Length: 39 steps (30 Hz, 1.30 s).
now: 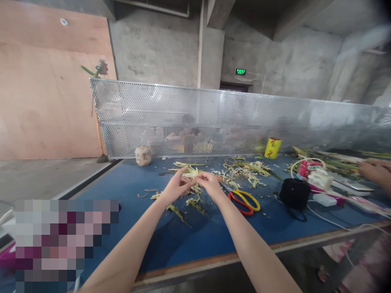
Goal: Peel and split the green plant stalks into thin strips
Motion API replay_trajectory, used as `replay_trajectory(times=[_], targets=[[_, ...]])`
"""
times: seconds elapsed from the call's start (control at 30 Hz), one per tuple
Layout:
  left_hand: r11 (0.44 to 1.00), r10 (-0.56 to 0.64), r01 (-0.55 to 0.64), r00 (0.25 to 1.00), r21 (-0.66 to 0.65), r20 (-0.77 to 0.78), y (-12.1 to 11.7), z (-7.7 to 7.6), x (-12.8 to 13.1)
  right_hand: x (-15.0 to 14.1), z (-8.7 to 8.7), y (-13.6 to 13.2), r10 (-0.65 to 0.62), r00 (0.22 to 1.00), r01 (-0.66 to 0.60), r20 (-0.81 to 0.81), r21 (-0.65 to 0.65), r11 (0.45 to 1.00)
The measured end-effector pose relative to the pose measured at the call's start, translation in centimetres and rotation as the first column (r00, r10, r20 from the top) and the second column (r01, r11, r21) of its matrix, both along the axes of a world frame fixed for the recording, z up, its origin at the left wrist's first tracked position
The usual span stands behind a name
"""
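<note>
My left hand and my right hand meet above the blue table, fingertips pinching a pale yellow-green plant piece with pointed, petal-like ends. My fingers partly hide it, so its exact kind is unclear. Below and around my hands lie torn leaves and withered plant scraps. Just right of my right hand rests a pair of scissors with one red and one yellow handle. A heap of cut stalks and peelings spreads behind them.
A perforated metal screen runs along the table's back edge. Nearby stand a whitish lump and a yellow roll. To the right are a black pouch, cables, a pink pack and another person's hand.
</note>
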<state>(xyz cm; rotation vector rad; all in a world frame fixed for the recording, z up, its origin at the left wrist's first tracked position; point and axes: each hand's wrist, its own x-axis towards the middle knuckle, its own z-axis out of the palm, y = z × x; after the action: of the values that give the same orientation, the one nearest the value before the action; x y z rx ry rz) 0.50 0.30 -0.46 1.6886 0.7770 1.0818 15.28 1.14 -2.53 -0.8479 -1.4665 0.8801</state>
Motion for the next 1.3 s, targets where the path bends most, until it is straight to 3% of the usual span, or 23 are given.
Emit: replay_trajectory(times=[0.27, 0.37, 0.57, 0.7, 0.87, 1.03, 1.3], targets=[[0.993, 0.039, -0.012, 0.973, 0.117, -0.229, -0.4, 0.3, 0.0, -0.4, 0.2, -0.4, -0.023, 1.0, 0.023, 0.0, 0.061, 0.998], [0.988, 0.048, -0.015, 0.976, 0.152, -0.21, -0.3, 0.1, 0.1, -0.3, 0.3, -0.4, -0.033, 0.999, 0.033, -0.008, 0.056, 0.998], [0.999, 0.042, -0.039, 0.996, 0.035, -0.075, -0.2, 0.0, 0.1, 0.2, 0.0, 0.0, 0.006, 0.999, -0.005, 0.037, -0.034, 0.999], [0.994, 0.047, -0.043, 0.998, 0.1, -0.039, -0.1, 0.1, -0.2, 0.3, -0.3, 0.1, 0.033, 0.994, -0.028, 0.1, -0.058, 0.998], [0.983, 0.144, -0.135, 0.987, 0.123, -0.07, 0.1, 0.3, -0.5, 0.4, -0.2, -0.2, 0.097, 0.985, -0.087, 0.145, -0.069, 0.994], [0.986, 0.12, -0.113, 0.991, 0.122, -0.054, 0.1, 0.4, -0.4, 0.4, 0.2, -0.7, 0.165, 0.977, -0.159, 0.135, -0.052, 0.986], [0.995, 0.068, -0.066, 0.997, 0.071, -0.023, -0.3, 0.8, -0.5, 0.7, 0.7, -1.0, 0.147, 0.982, -0.152, 0.119, 0.031, 0.988]])
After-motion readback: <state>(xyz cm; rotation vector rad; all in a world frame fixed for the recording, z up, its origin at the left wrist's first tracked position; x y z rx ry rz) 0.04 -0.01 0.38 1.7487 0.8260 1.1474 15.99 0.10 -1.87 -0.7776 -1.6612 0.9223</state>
